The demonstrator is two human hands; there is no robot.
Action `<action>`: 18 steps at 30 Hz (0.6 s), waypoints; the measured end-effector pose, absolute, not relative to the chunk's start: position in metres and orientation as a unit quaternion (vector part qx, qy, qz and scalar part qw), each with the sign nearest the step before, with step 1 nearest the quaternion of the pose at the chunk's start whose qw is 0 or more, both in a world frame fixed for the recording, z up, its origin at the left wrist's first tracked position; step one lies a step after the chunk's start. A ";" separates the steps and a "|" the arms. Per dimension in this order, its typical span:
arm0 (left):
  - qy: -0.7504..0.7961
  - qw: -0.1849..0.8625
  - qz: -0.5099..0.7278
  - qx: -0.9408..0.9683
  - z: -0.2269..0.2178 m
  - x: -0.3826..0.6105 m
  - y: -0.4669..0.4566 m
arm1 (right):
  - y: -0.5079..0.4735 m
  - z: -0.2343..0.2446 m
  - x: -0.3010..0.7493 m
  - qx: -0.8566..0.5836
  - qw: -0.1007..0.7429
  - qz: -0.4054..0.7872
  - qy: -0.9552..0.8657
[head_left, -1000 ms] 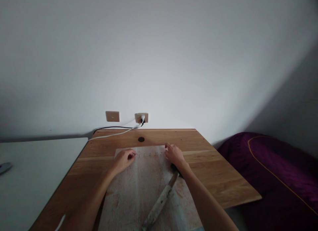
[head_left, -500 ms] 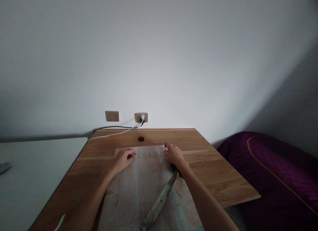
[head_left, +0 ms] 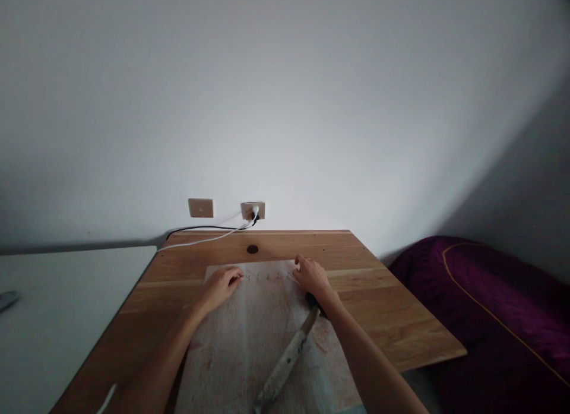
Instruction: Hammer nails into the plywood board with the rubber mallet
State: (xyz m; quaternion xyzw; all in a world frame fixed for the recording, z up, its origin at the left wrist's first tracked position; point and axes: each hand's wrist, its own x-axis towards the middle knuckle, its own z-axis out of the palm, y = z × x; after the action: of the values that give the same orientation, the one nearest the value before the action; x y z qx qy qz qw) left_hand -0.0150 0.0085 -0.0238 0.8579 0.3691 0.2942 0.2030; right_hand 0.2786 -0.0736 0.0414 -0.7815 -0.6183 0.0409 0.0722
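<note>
A worn, pale wooden board (head_left: 236, 343) lies on the table, with a row of several small nails (head_left: 268, 277) standing up near its far edge. My left hand (head_left: 222, 285) is at the left end of that row, thumb and forefinger pinched together on something too small to make out. At the right end, my right hand (head_left: 310, 275) rests on the board's far corner with its fingers curled inward; what they hold, if anything, is hidden. A hammer (head_left: 287, 360) with a worn, light handle lies slantwise on the board. Its dark head is partly covered by my right wrist.
Beneath the board is a brown wooden table (head_left: 378, 307) with a round hole (head_left: 252, 249) near the wall. Cables run from a wall socket (head_left: 253, 210) along the back. A white surface (head_left: 66, 319) adjoins at left; purple fabric (head_left: 490, 307) bulges at right.
Both hands keep almost the same places, with only tiny finger shifts. The hammer and board have not moved.
</note>
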 end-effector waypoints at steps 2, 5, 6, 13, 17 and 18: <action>0.370 0.198 0.294 0.859 -0.025 -0.015 0.009 | -0.073 0.042 0.278 -0.782 0.071 0.042 -0.618; 0.364 0.196 0.292 0.862 -0.025 -0.015 0.009 | -0.073 0.042 0.278 -0.784 0.067 0.043 -0.616; 0.363 0.196 0.291 0.863 -0.025 -0.015 0.009 | -0.073 0.042 0.278 -0.784 0.065 0.043 -0.615; 0.375 0.191 0.292 0.859 -0.019 -0.014 0.005 | -0.072 0.039 0.278 -0.783 0.059 0.041 -0.618; 0.376 0.182 0.284 0.863 -0.015 -0.013 0.001 | -0.071 0.039 0.279 -0.782 0.062 0.037 -0.619; 0.377 0.178 0.284 0.864 -0.015 -0.013 0.001 | -0.071 0.039 0.279 -0.780 0.064 0.037 -0.621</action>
State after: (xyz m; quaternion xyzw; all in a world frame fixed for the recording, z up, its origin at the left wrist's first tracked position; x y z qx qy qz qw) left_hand -0.0126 0.0008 -0.0147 0.8638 0.3767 0.2837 0.1777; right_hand 0.2792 -0.0707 0.0389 -0.7800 -0.6215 0.0367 0.0638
